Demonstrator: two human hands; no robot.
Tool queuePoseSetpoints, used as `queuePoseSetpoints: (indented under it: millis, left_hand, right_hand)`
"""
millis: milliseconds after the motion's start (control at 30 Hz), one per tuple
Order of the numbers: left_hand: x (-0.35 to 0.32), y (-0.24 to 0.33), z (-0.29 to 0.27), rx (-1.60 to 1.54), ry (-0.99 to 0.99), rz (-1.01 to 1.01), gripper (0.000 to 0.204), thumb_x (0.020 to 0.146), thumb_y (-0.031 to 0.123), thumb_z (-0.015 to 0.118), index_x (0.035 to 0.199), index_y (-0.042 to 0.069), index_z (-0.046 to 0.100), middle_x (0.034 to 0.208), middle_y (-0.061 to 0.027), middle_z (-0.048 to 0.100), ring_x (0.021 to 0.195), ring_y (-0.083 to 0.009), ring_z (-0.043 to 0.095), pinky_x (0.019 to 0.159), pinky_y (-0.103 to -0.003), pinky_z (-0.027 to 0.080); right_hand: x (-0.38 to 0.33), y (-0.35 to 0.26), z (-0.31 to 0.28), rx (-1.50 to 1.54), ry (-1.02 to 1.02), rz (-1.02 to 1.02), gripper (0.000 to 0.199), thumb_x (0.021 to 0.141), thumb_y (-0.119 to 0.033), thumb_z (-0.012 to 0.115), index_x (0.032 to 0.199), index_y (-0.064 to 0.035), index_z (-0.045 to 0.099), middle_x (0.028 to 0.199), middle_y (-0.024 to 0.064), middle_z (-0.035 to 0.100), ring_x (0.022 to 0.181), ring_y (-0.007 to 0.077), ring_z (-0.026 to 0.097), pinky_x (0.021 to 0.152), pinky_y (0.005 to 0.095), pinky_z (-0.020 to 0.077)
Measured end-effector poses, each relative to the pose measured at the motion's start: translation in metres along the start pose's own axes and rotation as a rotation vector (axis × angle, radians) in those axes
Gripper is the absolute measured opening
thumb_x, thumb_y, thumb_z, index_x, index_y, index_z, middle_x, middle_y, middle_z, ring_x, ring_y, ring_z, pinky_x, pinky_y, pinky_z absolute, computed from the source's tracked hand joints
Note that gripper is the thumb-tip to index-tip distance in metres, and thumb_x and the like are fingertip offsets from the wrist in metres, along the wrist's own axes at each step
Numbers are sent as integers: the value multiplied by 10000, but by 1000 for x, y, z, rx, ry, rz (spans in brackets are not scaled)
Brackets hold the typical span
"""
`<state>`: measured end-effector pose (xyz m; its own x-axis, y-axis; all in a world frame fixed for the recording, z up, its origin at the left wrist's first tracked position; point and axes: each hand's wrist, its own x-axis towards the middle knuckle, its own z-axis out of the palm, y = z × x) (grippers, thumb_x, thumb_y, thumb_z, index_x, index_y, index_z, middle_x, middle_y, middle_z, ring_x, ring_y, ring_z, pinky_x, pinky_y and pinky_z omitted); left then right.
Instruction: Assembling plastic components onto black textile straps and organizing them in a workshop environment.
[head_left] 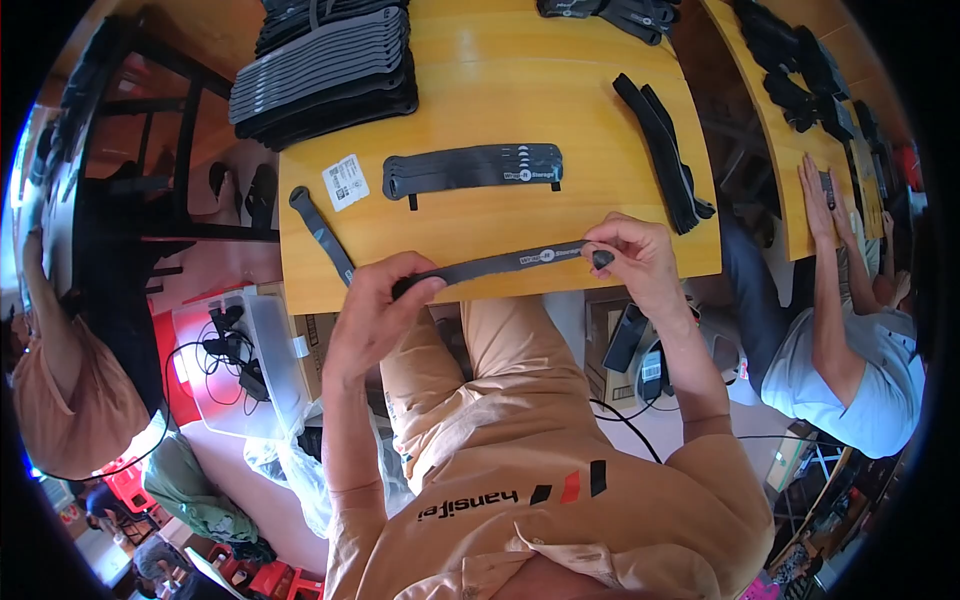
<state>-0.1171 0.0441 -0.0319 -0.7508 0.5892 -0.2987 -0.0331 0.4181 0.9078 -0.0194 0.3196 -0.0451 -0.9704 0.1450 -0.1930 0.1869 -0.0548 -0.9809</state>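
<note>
Stretched between my two hands, just over the table's near edge, is a dark grey hook-and-loop strap [500,265] with white printing. My left hand [375,308] pinches its left end between thumb and fingers. The other end is gripped by my right hand [640,268], where a small dark rolled part shows at the fingertips. Beyond the strap lies a neat stack of similar straps [450,174], with small black tabs sticking out below it. One single strap [322,235] rests slantwise near my left hand, beside a white printed label [346,182].
A tall pile of straps [325,75] stands at the table's back left, another bundle [610,12] at the back. Long folded black straps [660,155] lie along the right side. A clear plastic bin [240,370] with cables sits below left. Co-workers sit on both sides.
</note>
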Motion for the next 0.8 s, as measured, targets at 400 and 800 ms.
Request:
queuePoseSetpoints:
  millis: [400,800]
  left_hand:
    - [48,-36,-8,-403,455,-22,91,788,54,680,833,17,611,681,35,557,587,-28,482,548,-162,394]
    - [63,-39,-2,-290,591,-59,111,833,102,641,903,19,619,680,10,567,598,-47,486,548,-175,377]
  right_hand:
    - [53,30,15,-458,381,-315,97,667,1,716,749,-26,671,647,48,581,672,183,496,652,289,386]
    - [67,36,18,-711,471,-330,105,670,-39,708,740,-69,635,660,23,550,678,196,476,695,318,336]
